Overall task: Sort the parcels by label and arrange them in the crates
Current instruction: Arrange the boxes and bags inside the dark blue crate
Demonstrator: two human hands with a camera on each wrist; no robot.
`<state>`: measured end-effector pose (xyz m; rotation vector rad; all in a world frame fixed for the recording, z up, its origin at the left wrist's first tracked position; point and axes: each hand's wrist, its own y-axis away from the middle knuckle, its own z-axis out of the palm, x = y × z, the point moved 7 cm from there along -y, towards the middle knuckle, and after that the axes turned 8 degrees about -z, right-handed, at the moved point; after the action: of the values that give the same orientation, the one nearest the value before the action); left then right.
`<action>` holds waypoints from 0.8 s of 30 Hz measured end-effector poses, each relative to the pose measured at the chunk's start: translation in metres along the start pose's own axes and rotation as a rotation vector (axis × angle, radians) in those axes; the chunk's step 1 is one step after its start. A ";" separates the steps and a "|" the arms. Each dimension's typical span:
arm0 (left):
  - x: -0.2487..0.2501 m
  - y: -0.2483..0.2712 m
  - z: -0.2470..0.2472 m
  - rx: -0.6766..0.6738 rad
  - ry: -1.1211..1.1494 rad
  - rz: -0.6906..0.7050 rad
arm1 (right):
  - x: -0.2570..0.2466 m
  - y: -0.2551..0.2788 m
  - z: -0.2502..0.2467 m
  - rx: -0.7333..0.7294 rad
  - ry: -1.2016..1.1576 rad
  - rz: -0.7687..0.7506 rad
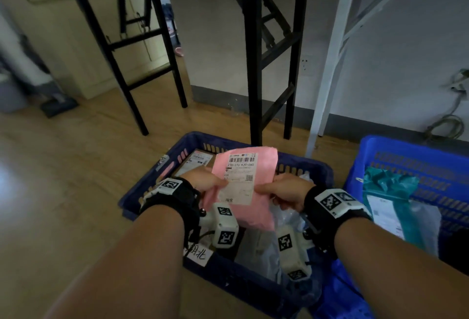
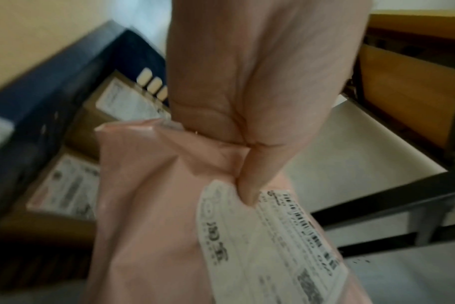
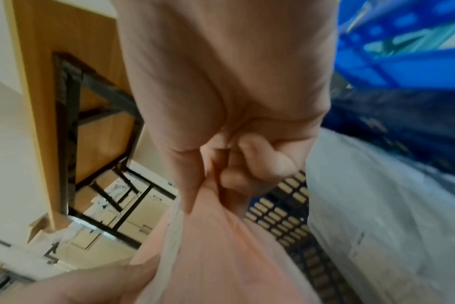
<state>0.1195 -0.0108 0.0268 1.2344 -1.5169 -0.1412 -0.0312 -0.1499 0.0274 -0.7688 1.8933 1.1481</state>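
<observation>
I hold a pink parcel bag (image 1: 256,166) with a white shipping label (image 1: 239,176) upright above the dark blue crate (image 1: 152,174). My left hand (image 1: 203,180) pinches its left edge, thumb on the label (image 2: 273,246). My right hand (image 1: 281,189) grips the right edge, fingers curled into the pink plastic (image 3: 221,257). Brown cardboard parcels (image 1: 195,162) with labels lie in the crate's far left corner, also seen as boxes (image 2: 73,185) from the left wrist. Clear and white plastic bags (image 1: 258,252) fill the crate's near right.
A bright blue crate (image 1: 411,156) at right holds a teal parcel (image 1: 390,184) and a pale bag. A black-legged table (image 1: 253,64) stands just behind the dark crate, a white frame leg (image 1: 327,85) to its right. A handwritten tag (image 1: 198,254) hangs on the crate's near rim. Wood floor lies left.
</observation>
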 end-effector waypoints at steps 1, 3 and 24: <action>-0.007 -0.005 -0.015 0.076 -0.042 0.000 | -0.001 -0.006 0.013 -0.016 -0.027 0.011; -0.017 -0.012 -0.042 0.193 -0.127 -0.021 | -0.003 -0.020 0.040 -0.039 -0.120 0.032; -0.117 -0.165 -0.091 0.100 -0.511 -0.271 | 0.086 -0.100 0.100 -0.042 -0.142 0.419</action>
<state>0.2706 0.0474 -0.1245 1.5605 -1.7943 -0.6034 0.0348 -0.1091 -0.1189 -0.3040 1.9662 1.4578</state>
